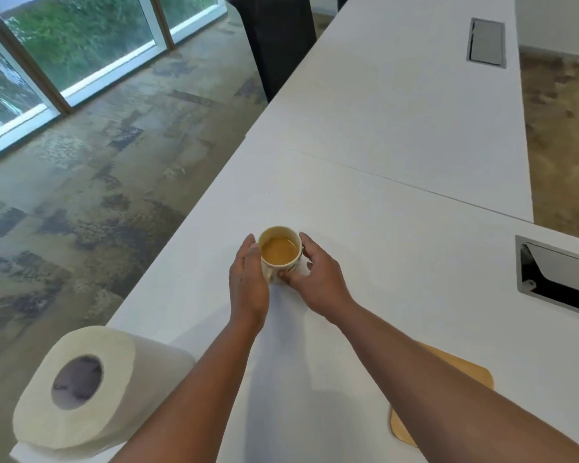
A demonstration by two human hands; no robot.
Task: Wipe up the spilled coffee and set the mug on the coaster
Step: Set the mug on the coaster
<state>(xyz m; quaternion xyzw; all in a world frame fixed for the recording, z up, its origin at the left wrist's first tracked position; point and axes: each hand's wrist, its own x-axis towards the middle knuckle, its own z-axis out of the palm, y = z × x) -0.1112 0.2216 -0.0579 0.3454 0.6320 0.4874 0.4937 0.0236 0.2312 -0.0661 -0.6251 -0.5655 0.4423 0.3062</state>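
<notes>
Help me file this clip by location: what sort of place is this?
Probably an office or meeting room: a long white table with built-in cable hatches, patterned carpet tiles, and floor-to-ceiling windows looking onto greenery.

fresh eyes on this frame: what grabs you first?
The mug, full of light brown coffee, stands mid-table with the left hand and the right hand at its two sides. Next come the big white paper roll lying at the near left table edge and the tan coaster at near right, partly hidden under the right forearm.
</notes>
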